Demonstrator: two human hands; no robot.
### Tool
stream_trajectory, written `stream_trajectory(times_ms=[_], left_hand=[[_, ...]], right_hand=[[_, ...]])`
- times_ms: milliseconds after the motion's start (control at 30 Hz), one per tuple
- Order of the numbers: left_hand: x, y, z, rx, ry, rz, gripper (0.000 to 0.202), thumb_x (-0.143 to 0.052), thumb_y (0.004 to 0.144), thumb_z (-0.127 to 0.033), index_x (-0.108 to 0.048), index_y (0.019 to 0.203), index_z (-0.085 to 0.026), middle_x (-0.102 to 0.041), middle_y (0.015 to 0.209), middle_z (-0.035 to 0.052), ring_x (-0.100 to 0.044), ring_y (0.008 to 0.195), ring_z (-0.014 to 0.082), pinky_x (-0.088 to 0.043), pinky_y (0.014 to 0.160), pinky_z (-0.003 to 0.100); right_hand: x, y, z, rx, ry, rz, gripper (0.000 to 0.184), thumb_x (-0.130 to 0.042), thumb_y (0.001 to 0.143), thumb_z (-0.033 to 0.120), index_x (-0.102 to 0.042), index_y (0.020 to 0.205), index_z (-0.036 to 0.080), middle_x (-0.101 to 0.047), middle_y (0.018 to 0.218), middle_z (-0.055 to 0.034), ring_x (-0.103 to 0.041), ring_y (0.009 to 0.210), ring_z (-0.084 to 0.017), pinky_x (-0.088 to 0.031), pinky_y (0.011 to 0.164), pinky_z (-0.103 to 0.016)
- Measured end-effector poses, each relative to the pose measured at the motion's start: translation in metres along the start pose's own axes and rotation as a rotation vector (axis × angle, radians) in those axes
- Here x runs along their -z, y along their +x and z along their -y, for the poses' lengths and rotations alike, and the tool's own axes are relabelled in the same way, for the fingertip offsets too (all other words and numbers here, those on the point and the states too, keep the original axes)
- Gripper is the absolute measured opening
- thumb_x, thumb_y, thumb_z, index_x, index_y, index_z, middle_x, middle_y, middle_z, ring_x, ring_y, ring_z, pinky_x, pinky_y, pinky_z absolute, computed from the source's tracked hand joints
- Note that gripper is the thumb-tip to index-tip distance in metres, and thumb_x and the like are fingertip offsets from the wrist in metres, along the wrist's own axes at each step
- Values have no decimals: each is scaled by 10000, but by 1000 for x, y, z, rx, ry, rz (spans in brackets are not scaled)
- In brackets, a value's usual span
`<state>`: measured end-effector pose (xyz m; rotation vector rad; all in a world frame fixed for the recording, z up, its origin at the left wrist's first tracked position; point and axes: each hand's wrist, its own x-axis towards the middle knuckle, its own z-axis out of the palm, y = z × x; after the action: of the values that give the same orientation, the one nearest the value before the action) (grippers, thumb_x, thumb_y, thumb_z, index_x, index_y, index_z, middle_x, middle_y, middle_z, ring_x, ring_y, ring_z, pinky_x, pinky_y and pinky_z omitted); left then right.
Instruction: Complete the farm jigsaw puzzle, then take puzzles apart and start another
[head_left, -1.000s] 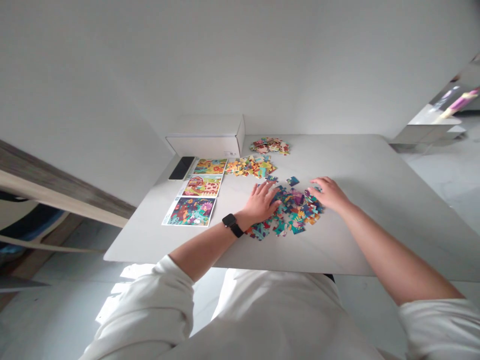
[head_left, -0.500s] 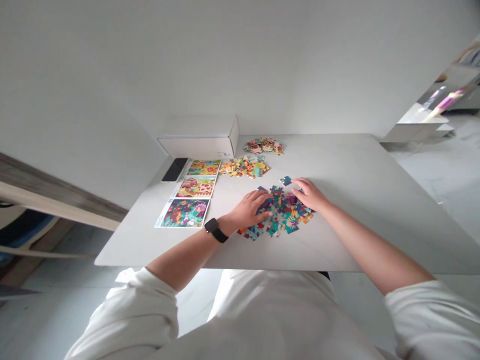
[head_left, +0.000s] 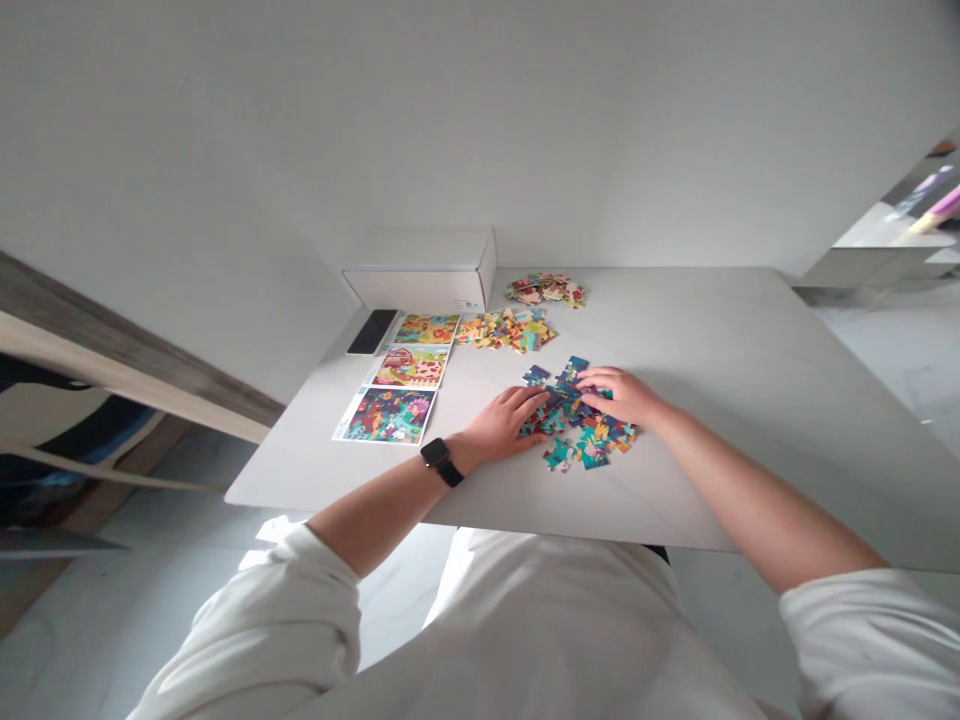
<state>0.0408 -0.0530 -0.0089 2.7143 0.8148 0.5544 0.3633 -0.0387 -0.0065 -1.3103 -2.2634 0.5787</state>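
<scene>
Left hand: The left hand (head_left: 506,423) lies at the lower left edge of the jigsaw pieces (head_left: 577,425), with a black smartwatch (head_left: 441,462) on its wrist. Its fingers (head_left: 529,400) are spread and nearly flat, reaching over the pieces, and show no clear grip on any one.

Right hand: The right hand (head_left: 622,395) sits on the upper right of the same pile. Its fingers (head_left: 592,382) are lightly curved and rest against blue-green pieces; I cannot tell whether they are pinching one.

Jigsaw pieces: They lie in a loose, multicoloured spread between the hands, near the middle of the frame, on the table (head_left: 712,350). Several are joined or overlapping, mostly teal, blue and orange.

Other pieces: A yellow-orange group (head_left: 510,330) lies above the hands, and a pink-and-cream heap (head_left: 544,290) lies above that, near the far table edge.

Picture sheets: Three colourful puzzle picture cards (head_left: 391,415) run in a column at the left of the pieces, beside a black smartphone (head_left: 372,331).

Back of table: A white cardboard box (head_left: 420,288) stands at the upper edge, just above the phone and cards.
</scene>
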Motion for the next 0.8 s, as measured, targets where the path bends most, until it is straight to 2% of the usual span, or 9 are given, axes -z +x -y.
stream_trajectory(times_ms=[100,200,300,400,467,567,700,800], left_hand=[[-2,14,7,-24,-16,6,758,-649,1031,-583,-434,1669,-234,-548,1615,194,-532,1480,354,-462,1256,571],[-2,25,11,-55,-37,21,739,-655,1026,-583,-467,1644,-223,-545,1621,186,-520,1499,348,-429,1284,559],[0,37,14,-19,-24,-24,711,-602,1044,-612,-501,1614,-198,-539,1622,195,-495,1525,350,-388,1308,564],[-1,49,16,96,17,-55,714,-555,1065,-613,-492,1611,-159,-533,1624,216,-482,1538,357,-395,1303,560],[-4,54,16,132,30,-9,732,-594,1048,-596,-484,1613,-143,-577,1580,220,-533,1491,363,-439,1272,552],[-8,56,11,92,16,53,720,-665,1012,-556,-514,1591,-155,-641,1503,201,-611,1399,358,-505,1211,527],[-7,50,1,6,-56,44,701,-667,1012,-568,-522,1593,-203,-680,1432,179,-649,1335,346,-536,1168,519],[-2,43,-4,-54,-121,43,701,-667,1018,-543,-500,1615,-217,-647,1477,183,-638,1359,328,-531,1178,495]], right_hand=[[9,-13,2,10,-15,8,270,-679,984,396,-825,1173,269,-787,1342,-93,-714,1284,-285,-506,1195,-492],[18,-26,0,-17,-100,-28,352,-706,970,428,-799,1261,253,-764,1381,-115,-687,1318,-311,-490,1207,-491],[29,-33,-5,-200,-249,-38,501,-763,929,472,-755,1356,209,-715,1452,-167,-656,1359,-356,-480,1209,-499],[36,-29,-8,-350,-348,69,580,-817,878,510,-749,1351,182,-724,1416,-198,-679,1314,-374,-518,1151,-465],[38,-23,-8,-376,-383,134,584,-859,830,520,-766,1306,197,-748,1361,-188,-706,1255,-368,-543,1095,-431],[40,-10,-3,-409,-407,188,587,-927,736,520,-792,1229,231,-781,1256,-161,-738,1149,-353,-576,984,-390],[42,2,2,-451,-356,286,499,-947,695,501,-813,1112,262,-814,1091,-92,-765,998,-304,-578,839,-340],[44,6,1,-458,-317,308,449,-951,690,476,-811,1064,269,-817,1040,-55,-764,931,-263,-569,788,-311]])
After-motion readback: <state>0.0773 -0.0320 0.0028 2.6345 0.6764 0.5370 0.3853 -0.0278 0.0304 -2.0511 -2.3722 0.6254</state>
